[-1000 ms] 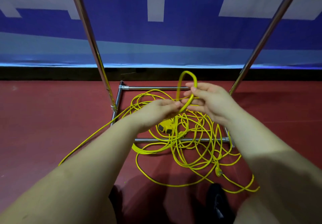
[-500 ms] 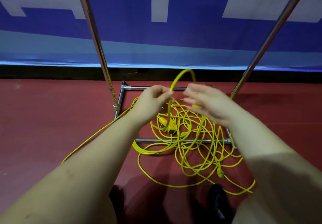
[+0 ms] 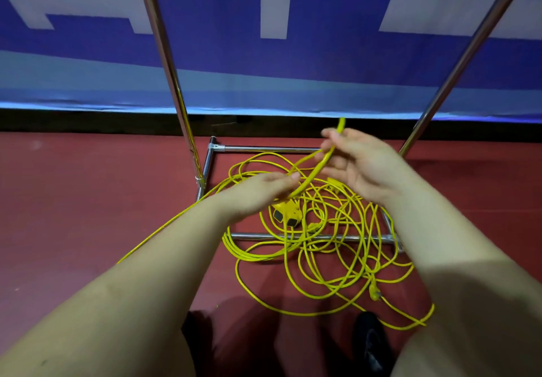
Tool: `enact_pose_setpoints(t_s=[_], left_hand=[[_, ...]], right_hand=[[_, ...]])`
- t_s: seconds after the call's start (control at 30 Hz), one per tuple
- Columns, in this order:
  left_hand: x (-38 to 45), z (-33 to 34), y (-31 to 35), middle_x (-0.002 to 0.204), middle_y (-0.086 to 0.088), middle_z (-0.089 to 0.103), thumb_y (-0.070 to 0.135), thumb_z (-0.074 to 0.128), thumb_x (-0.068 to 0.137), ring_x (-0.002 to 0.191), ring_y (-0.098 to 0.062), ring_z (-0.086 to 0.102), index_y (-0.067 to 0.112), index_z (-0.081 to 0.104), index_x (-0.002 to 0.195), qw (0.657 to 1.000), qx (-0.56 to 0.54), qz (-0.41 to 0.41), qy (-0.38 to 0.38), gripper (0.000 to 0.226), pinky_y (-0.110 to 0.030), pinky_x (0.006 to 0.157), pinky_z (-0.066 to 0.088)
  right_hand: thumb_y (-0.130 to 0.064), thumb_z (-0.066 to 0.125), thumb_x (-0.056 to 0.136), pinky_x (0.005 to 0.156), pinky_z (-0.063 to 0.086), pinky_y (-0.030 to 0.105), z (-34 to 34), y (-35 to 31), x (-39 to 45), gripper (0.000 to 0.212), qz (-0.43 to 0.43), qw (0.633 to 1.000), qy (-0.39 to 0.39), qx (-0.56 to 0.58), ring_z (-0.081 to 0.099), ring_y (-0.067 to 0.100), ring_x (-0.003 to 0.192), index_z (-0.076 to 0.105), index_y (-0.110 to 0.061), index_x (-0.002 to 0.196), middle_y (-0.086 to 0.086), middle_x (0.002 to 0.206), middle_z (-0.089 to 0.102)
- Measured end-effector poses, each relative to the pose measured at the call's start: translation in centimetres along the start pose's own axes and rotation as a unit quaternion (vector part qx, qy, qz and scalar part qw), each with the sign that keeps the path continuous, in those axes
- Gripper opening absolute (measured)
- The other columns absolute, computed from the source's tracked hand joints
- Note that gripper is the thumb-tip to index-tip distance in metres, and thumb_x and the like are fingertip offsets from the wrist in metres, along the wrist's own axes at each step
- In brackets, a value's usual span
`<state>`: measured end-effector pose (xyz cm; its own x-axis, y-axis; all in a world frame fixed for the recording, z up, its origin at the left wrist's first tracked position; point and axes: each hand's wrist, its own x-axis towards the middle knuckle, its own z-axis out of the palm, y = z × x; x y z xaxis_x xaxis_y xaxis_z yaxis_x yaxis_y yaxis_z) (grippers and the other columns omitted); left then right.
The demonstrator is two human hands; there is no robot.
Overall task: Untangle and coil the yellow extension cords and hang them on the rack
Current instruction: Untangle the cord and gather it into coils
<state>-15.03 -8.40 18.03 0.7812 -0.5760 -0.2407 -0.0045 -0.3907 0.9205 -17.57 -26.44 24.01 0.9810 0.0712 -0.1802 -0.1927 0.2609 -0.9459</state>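
- Left hand (image 3: 264, 193): fingers curled, pinching a raised strand of the yellow extension cords (image 3: 322, 247) at its lower end.
- Right hand (image 3: 356, 165): fingers loosely spread; the same strand crosses them, and whether it is gripped cannot be told.
- Socket block (image 3: 286, 215): hangs just below the left hand, over the heap.
- Heap: lies tangled on the floor (image 3: 88, 200) across the near base bar of the rack (image 3: 173, 83), spilling toward the shoes (image 3: 369, 344).
- Technique, as judged: feed the strand hand to hand in even loops, freeing crossings before drawing them tight.
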Motion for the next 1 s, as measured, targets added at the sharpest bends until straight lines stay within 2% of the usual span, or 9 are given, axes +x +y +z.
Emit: enact_pose_setpoints(t_s=[0.17,0.27,0.37,0.47,0.57,0.7,0.77,0.87,1.0], left_hand=[[-0.6,0.3,0.4,0.098,0.009,0.068,0.053,0.047,0.092,0.084,-0.001,0.056,0.019,0.068,0.096,0.997,0.067,-0.011,-0.04,0.04,-0.026,0.09,0.041],[-0.6,-0.4,0.4,0.089,-0.003,0.07,0.028,0.052,0.096,0.082,-0.015,0.058,0.013,0.061,0.085,0.999,0.036,-0.001,-0.035,0.021,-0.038,0.086,0.044],[-0.7,-0.9,1.1,0.078,-0.002,0.066,0.02,0.045,0.099,0.075,-0.018,0.065,0.013,0.055,0.082,0.995,-0.103,-0.006,0.011,0.02,-0.04,0.078,0.052],[-0.5,-1.2,1.9,0.071,-0.001,0.063,0.022,0.041,0.1,0.064,-0.013,0.069,0.013,0.053,0.083,0.972,-0.222,0.01,0.072,0.023,-0.031,0.061,0.056],[-0.1,-1.3,2.4,0.063,0.004,0.065,0.025,0.039,0.101,0.063,-0.011,0.07,0.014,0.051,0.084,0.934,-0.337,0.021,0.113,0.024,-0.027,0.054,0.056],[0.2,-1.6,2.5,0.079,0.001,0.07,0.027,0.039,0.1,0.077,-0.015,0.072,0.015,0.055,0.089,0.901,-0.416,0.031,0.115,0.023,-0.029,0.066,0.06],[0.5,-1.3,2.0,0.098,-0.004,0.07,0.031,0.039,0.1,0.094,-0.019,0.068,0.015,0.058,0.099,0.933,-0.347,0.021,0.098,0.025,-0.034,0.083,0.055],[0.5,-0.3,0.8,0.12,-0.003,0.065,0.043,0.038,0.098,0.115,-0.018,0.059,0.019,0.061,0.113,0.989,-0.145,0.003,0.016,0.037,-0.037,0.103,0.041],[-0.1,1.2,0.1,0.115,0.009,0.067,0.062,0.055,0.079,0.115,-0.01,0.056,0.036,0.07,0.092,0.995,-0.012,-0.012,-0.099,0.033,-0.043,0.108,0.038]], right_hand=[[-0.019,0.041,0.098,0.049,0.052,0.018,-1.6,-1.0,0.1,0.018,-0.027,0.987,0.101,0.125,0.067,0.003,0.059,0.056,-0.014,0.09,-0.008,0.061,0.069],[-0.028,0.04,0.098,0.06,0.058,0.025,-2.1,-0.8,0.3,0.023,-0.008,0.985,0.092,0.143,0.071,0.012,0.076,0.054,-0.012,0.103,0.001,0.082,0.073],[-0.036,0.042,0.094,0.079,0.056,0.033,-1.8,0.0,0.0,0.035,0.052,0.998,0.022,0.021,0.063,0.02,0.101,0.045,-0.017,0.124,0.007,0.111,0.063],[-0.032,0.059,0.083,0.089,0.049,0.029,-1.1,2.1,-0.7,0.05,0.083,0.978,-0.054,-0.185,0.058,0.012,0.11,0.047,-0.018,0.13,0.003,0.125,0.059],[-0.017,0.066,0.084,0.088,0.047,0.019,-0.2,3.8,-1.3,0.033,0.089,0.93,-0.138,-0.329,0.058,0.006,0.108,0.056,-0.02,0.116,0.002,0.119,0.062],[-0.008,0.057,0.09,0.08,0.051,0.019,0.4,3.7,-1.4,0.013,0.016,0.942,-0.124,-0.312,0.068,0.01,0.084,0.06,-0.02,0.094,0.009,0.095,0.07],[-0.01,0.05,0.094,0.069,0.054,0.017,0.2,2.7,-1.4,0.014,0.007,0.965,-0.091,-0.244,0.067,0.005,0.071,0.061,-0.02,0.093,-0.002,0.08,0.069],[-0.015,0.043,0.096,0.059,0.054,0.021,-0.7,0.9,-1.1,0.018,0.002,0.998,-0.022,-0.065,0.066,0.004,0.06,0.06,-0.018,0.095,-0.008,0.065,0.066],[-0.016,0.042,0.097,0.052,0.054,0.018,-2.0,-0.5,-0.8,0.018,-0.014,0.991,0.085,0.105,0.067,0.002,0.06,0.059,-0.015,0.092,-0.01,0.061,0.068]])
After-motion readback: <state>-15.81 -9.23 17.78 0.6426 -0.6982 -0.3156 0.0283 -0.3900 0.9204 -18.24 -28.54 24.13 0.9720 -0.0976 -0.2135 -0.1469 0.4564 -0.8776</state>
